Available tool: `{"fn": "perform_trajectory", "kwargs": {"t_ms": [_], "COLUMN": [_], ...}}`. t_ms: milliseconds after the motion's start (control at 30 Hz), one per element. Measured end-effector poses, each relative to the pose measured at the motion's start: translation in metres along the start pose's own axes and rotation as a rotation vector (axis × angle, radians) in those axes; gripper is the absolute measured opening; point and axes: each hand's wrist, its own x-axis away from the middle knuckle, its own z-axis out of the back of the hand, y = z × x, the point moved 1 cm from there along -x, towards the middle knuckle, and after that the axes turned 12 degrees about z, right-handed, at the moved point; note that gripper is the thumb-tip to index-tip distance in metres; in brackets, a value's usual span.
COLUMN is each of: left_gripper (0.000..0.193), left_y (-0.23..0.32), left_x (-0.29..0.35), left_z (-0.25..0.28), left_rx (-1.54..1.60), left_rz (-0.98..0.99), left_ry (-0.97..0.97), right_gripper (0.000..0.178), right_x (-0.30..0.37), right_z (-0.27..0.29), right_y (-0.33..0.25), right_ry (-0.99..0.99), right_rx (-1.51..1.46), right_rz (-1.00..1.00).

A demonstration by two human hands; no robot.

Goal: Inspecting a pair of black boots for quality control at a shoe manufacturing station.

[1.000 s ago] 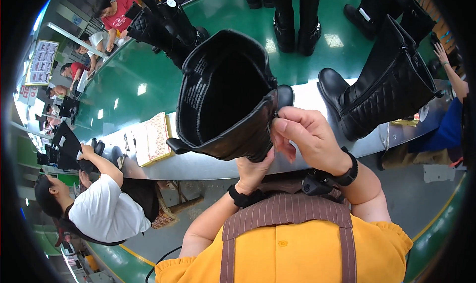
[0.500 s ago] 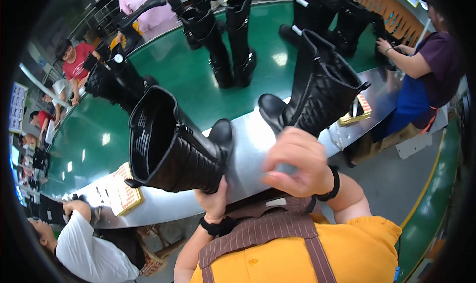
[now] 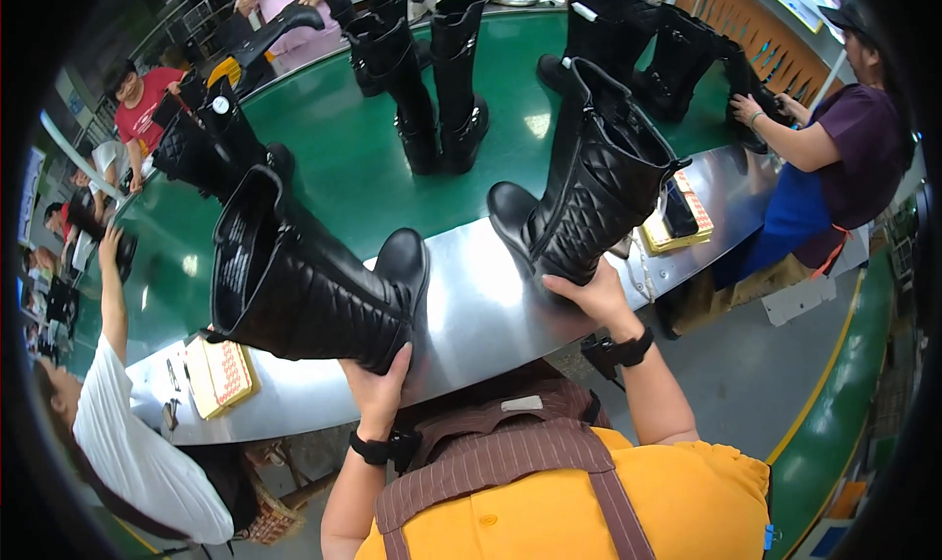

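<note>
Two tall black quilted boots stand on the metal edge strip (image 3: 459,339) of the bench, toes pointing toward each other. The left boot (image 3: 329,310) leans toward me with its shaft opening showing a dark lining. My left hand (image 3: 376,388) is closed round the back of its heel, thumb up the side. My right hand (image 3: 597,300) grips the heel of the right boot (image 3: 603,182) in the same way. A zip line runs down the inner side of each shaft. Fingers on the far side of both heels are hidden.
More black boots (image 3: 459,89) stand on the green bench top (image 3: 324,138). Yellow boxes (image 3: 221,378) lie on the metal strip at either side; a dark object rests on the right one. Co-workers stand left, right and across, one in a purple shirt (image 3: 863,138) handling a boot.
My right hand has moved from above the metal strip onto the right boot's heel and closed there. My left hand keeps its hold. A white-sleeved co-worker now reaches far across at left.
</note>
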Motion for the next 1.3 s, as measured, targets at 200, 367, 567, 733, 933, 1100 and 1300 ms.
{"fn": "perform_trajectory", "kwargs": {"t_ms": [200, 367, 567, 733, 933, 1100, 1300], "left_gripper": [0.043, 0.035, 0.031, 0.021, 0.051, 0.055, 0.055], "left_y": [0.027, 0.039, 0.054, 0.053, 0.03, 0.03, 0.041], "left_x": [-0.021, -0.006, -0.001, -0.004, 0.002, 0.001, 0.002], "left_z": [0.018, 0.001, -0.009, -0.006, -0.023, -0.023, -0.022], "left_rx": [-0.011, 0.373, 0.627, 0.088, -0.643, -0.641, -0.446], "left_rz": [0.299, 0.499, 0.478, 0.139, 0.024, -0.044, 0.058], "left_ry": [-0.368, -0.361, -0.322, -0.165, -0.064, -0.077, -0.133], "right_gripper": [0.047, 0.042, 0.038, 0.032, 0.061, 0.054, 0.036], "right_x": [-0.006, 0.025, 0.023, 0.018, 0.029, -0.002, -0.084], "right_z": [-0.002, -0.047, -0.064, -0.05, -0.065, -0.021, 0.072], "right_y": [-0.024, -0.043, -0.063, -0.075, -0.058, -0.079, -0.182], "right_ry": [-0.173, -0.133, -0.034, -0.018, -0.225, -0.618, -0.24], "right_rx": [-0.187, -0.745, -0.927, -0.264, 0.261, 0.24, 0.028], "right_rz": [-0.093, -0.258, -0.187, 0.087, 0.206, 0.354, 0.289]}}
